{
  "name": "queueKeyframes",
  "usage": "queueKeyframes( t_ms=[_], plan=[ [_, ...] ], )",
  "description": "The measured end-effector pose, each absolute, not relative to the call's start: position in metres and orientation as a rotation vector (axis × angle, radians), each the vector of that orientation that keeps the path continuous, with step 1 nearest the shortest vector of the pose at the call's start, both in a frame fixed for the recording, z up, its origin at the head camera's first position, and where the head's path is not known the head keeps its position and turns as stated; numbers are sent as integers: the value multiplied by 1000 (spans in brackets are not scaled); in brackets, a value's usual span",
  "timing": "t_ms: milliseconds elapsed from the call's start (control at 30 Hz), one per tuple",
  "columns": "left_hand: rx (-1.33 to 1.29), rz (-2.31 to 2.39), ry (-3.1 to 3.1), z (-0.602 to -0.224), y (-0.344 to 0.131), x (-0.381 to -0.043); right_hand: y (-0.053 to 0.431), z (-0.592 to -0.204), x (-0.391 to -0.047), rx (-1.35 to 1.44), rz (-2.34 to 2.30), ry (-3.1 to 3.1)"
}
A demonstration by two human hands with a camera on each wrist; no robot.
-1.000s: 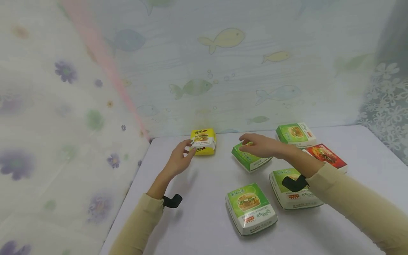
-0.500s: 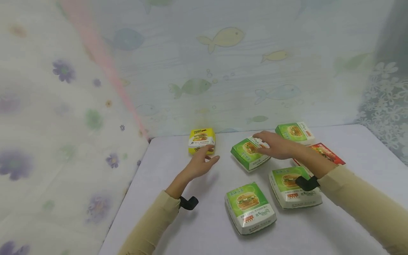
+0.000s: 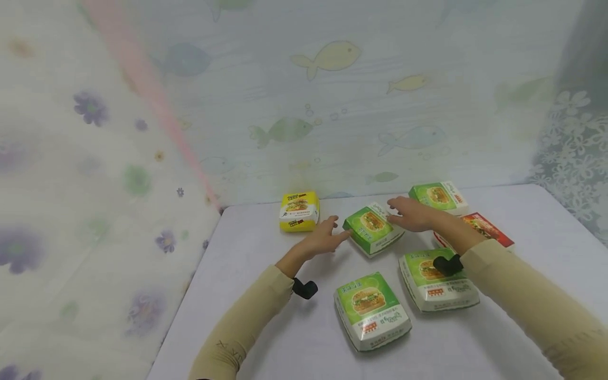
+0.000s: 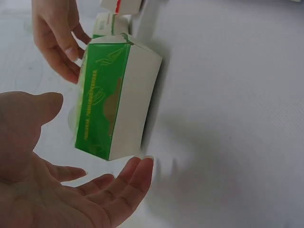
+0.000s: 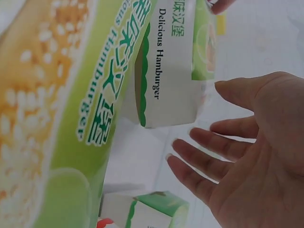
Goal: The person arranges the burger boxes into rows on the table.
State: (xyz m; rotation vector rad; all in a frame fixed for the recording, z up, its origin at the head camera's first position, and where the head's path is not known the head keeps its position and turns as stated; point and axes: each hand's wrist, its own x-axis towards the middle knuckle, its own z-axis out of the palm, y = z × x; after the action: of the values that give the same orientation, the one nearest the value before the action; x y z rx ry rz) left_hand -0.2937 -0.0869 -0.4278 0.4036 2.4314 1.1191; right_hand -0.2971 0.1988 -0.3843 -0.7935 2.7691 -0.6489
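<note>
A green burger box [image 3: 372,227] sits far back on the bench [image 3: 228,253], between the left grip [image 3: 322,240] and right grip [image 3: 412,214]. Fingers are spread, holding nothing; I can't tell if they touch it. This looks like reaching; taking hold needs both to close in.

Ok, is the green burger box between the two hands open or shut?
Shut: the green burger box has its lid down on the white base in the left wrist view; no inside shows.

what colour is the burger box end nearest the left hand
Green above, white below; the burger box end shows best in the left wrist view.
</note>
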Motion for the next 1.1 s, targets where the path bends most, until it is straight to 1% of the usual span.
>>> queueKeyframes(
  t_ms=[367,600,833,1100],
  plan=[
    [288,1208,2331,-437,-68,-307,196,-390,-304,-763,-627,2732],
    [326,1234,2319,-440,-63,-320,197,-390,-304,-749,-631,2717],
    [303,1263,2328,-439,-65,-334,192,-386,-302,-699,-645,2682],
    [297,1252,2333,-439,-68,-331,195,-383,-305,-691,-626,2719]
  ],
)
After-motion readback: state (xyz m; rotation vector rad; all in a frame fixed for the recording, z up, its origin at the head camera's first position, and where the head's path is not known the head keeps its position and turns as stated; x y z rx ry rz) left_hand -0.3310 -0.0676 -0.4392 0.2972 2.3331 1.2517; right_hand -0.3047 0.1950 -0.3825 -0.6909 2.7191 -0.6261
